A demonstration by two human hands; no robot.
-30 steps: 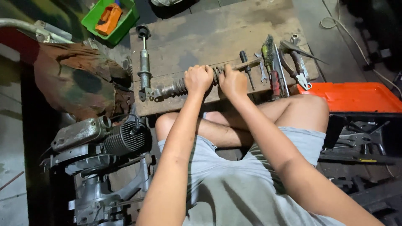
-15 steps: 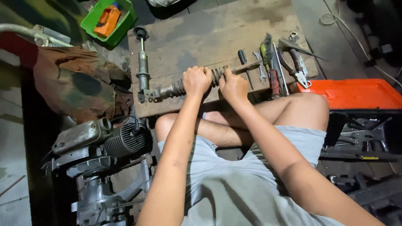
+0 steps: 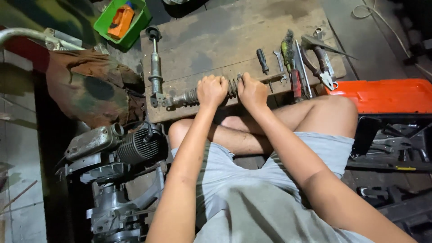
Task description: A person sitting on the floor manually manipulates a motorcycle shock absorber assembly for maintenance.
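I see a coil-spring shock absorber lying on its side along the near edge of a worn wooden board that rests on the floor. Both hands are wrapped around its spring. The left hand is a closed fist around the middle of the coil, knuckles up. The right hand is closed around the spring's right end, just beside the left, with a short stretch of coil showing between them. The shock's bare rod end sticks out to the left of the left hand.

A second shock absorber lies on the board at right angles to the first, its lower end close to the first one's left tip. To the right of the hands, tools lie in a row on the board: a dark-handled screwdriver, a wire brush, and pliers at the board's right edge.

The person sits cross-legged behind the board in light grey shorts, bare knees just under the forearms. An orange toolbox lid sits to the right, touching the raised knee, with dark tool trays below it. On the left stands a small engine with cooling fins, and behind it a brown crumpled cloth. A green plastic bin holding something orange sits at the top left, beyond the board.
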